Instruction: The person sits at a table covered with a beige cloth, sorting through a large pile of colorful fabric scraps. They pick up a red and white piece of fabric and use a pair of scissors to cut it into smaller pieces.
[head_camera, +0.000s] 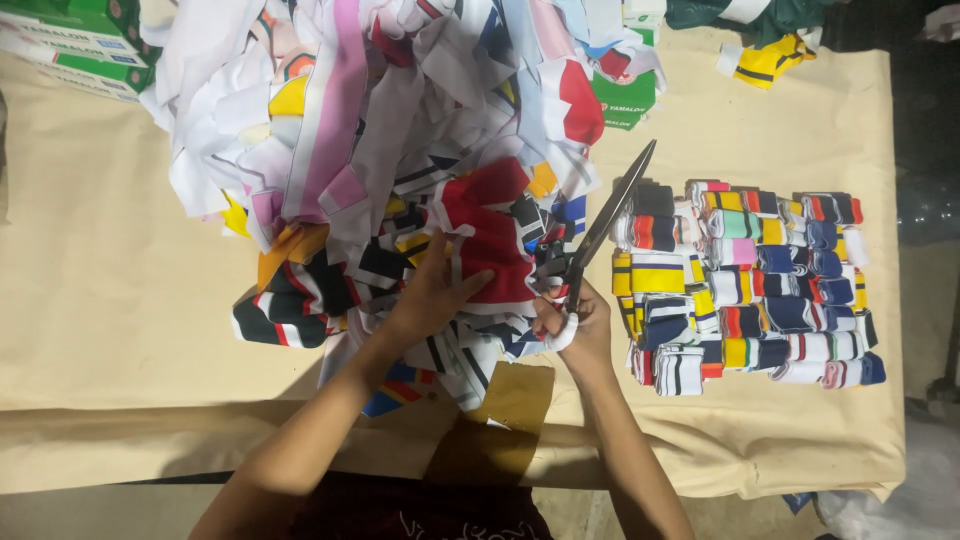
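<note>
Nearest the viewer, the front edge of the desk (120, 300), draped in plain beige cloth, carries a brown cardboard piece (515, 395) lying flat just in front of the hands.

The left hand (435, 290) lies spread, fingers loose, pressing down on a red and white striped knit fabric strip (490, 245) at the near side of the heap; it pins the strip rather than clenching it. The right hand (572, 325), with white tape wound round one finger, is clenched through the handles of long dark metal scissors (605, 220), whose blades point away to the far right, closed or almost so, just beside the red strip.

To the right of the scissors sits a neat block of folded striped knit bands (745, 285) in yellow, navy, red, green and white, laid in tight rows. Judging by this, a fair share of the cutting and sorting looks done.

Farther off and to the left, a large loose heap of multicoloured striped fabric offcuts (380, 120) covers the middle of the desk, much bigger than the sorted block, so most of the work seems left.

At the far edge are green and white cardboard boxes (75, 45), far left; whether they are shut or what they hold cannot be told. A small yellow and black striped fabric piece (765, 60) lies far right.
</note>
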